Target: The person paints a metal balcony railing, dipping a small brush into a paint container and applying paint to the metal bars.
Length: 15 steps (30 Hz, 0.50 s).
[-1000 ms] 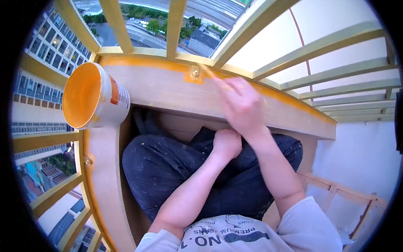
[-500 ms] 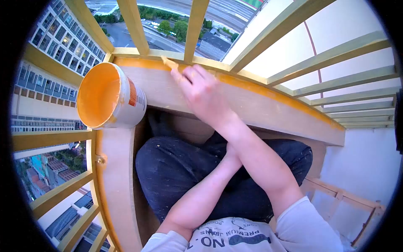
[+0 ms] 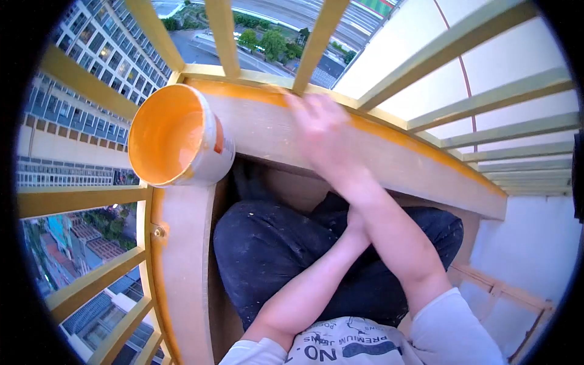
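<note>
My right hand (image 3: 322, 125), blurred by motion, is closed around a small paintbrush at the foot of the railing. The paintbrush (image 3: 280, 90) is smeared too; its pale tip points left along the orange paint strip (image 3: 243, 92) on the ledge. My left hand (image 3: 358, 224) rests low in front of my lap, mostly behind my right forearm, so its fingers are hidden. Left of my right hand, a white bucket (image 3: 222, 159) coated inside with orange paint stands tilted in view on the ledge corner.
Yellowish railing bars (image 3: 316, 45) rise along the front and left, with a street and buildings far below. The pale ledge (image 3: 267, 131) bends around my crossed legs (image 3: 267, 255). A bolt (image 3: 159, 232) sticks up on the left ledge. A white wall (image 3: 523, 237) stands at right.
My right hand and the paintbrush have moved right along the ledge. The whole view has shifted a little, so the bucket and my legs appear further right.
</note>
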### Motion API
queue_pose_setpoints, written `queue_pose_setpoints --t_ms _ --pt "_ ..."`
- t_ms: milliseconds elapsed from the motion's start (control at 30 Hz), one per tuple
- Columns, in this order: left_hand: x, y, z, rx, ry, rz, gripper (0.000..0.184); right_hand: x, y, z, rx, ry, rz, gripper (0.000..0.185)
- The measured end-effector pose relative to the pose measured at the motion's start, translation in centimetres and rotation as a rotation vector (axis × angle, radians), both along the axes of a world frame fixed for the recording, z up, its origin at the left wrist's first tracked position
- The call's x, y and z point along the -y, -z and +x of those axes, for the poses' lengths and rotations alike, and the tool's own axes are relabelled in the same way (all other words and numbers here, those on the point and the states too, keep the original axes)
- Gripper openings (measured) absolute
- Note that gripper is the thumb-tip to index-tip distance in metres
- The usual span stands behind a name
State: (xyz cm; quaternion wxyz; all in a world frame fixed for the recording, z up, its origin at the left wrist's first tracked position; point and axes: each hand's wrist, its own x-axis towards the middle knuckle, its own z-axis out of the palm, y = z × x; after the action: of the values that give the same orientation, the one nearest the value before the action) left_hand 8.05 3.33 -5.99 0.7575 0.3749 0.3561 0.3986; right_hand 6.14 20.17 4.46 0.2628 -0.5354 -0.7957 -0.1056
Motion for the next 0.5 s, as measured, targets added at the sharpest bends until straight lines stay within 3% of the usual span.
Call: queue_pose_setpoints --t_ms 33,67,133,167,200,267,333,367,400,467,500 --pt "-1.2 0.9 0.8 -0.543 0.304 0.415 0.033 1.9 -0.8 1.5 0.011 0.059 -0.049 0.044" --pt "-2.8 -2.2 -0.5 -0.657 0.406 0.451 0.034 3.4 -1.2 2.7 -0.014 0.096 -0.065 0.045" --pt "-1.5 -0.8 0.4 -0.559 0.123 0.557 0.035 4.8 -2.1 2.8 0.021 0.091 -0.125 0.043" --pt "0.2 1.9 1.3 -0.565 0.138 0.567 0.035 4.0 -1.9 1.9 0.007 -0.032 -0.044 0.034" --pt "1.9 5.8 2.4 -0.330 0.191 0.312 0.035 2.5 -1.4 0.4 -0.007 -0.153 0.045 0.026" --pt "1.9 6.4 1.6 -0.110 0.239 0.066 0.035 -0.6 -0.7 -3.5 -0.055 -0.241 0.066 0.021" --pt "1.0 1.9 -1.2 0.344 0.246 -0.164 0.033 -2.2 0.0 -3.7 -0.034 -0.151 0.041 0.024" --pt "1.7 3.9 -0.4 0.148 0.270 0.092 0.038 -2.5 0.2 -3.7 0.000 -0.068 0.004 0.026" --pt "2.1 4.5 0.4 0.161 0.260 0.094 0.038 -1.4 -0.5 -3.2 0.014 -0.078 0.004 0.026" --pt "1.8 4.9 1.8 -0.403 0.102 0.557 0.038 1.9 -2.6 -1.2 0.088 -0.057 -0.018 0.035" --pt "1.8 4.9 2.1 -0.401 0.102 0.559 0.038 2.1 -2.5 -0.9 0.107 -0.129 0.070 0.040"
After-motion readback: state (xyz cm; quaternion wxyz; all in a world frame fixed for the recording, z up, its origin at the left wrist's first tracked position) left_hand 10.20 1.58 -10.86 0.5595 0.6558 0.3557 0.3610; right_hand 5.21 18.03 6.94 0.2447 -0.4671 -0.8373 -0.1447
